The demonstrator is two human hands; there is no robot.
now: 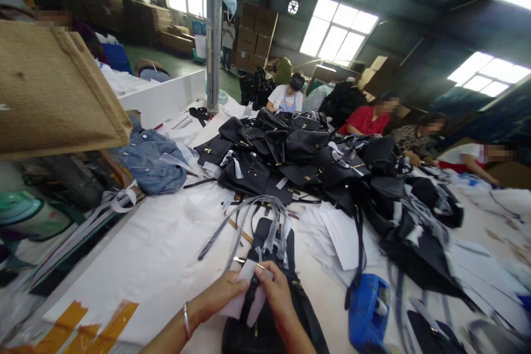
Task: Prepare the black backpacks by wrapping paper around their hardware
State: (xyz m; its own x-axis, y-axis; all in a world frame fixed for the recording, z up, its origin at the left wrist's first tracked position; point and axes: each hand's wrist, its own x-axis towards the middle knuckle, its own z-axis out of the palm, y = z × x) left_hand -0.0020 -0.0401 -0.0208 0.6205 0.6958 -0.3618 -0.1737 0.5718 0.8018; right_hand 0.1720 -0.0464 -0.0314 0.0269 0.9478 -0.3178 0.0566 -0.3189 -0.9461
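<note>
In front of me a black leather backpack (pixel 271 318) lies on the white-covered table, its straps wrapped in clear plastic film (pixel 276 227). A piece of white paper (pixel 226 310) sits around a black strap (pixel 249 301) of that bag. My left hand (pixel 228 290), with a silver bangle on the wrist, pinches the paper from the left. Closed at the right side is my right hand (pixel 274 287), its thumb and finger on the paper by a gold-coloured metal piece (pixel 260 266). The fingertips of both hands nearly meet above the bag.
A heap of black bags (pixel 286 149) covers the table's far side. White paper sheets (pixel 340 238) and a blue plastic container (pixel 368 310) lie to the right. A denim garment (pixel 153 163) and a tan box-like bag (pixel 58 94) are left. Several people work beyond the heap.
</note>
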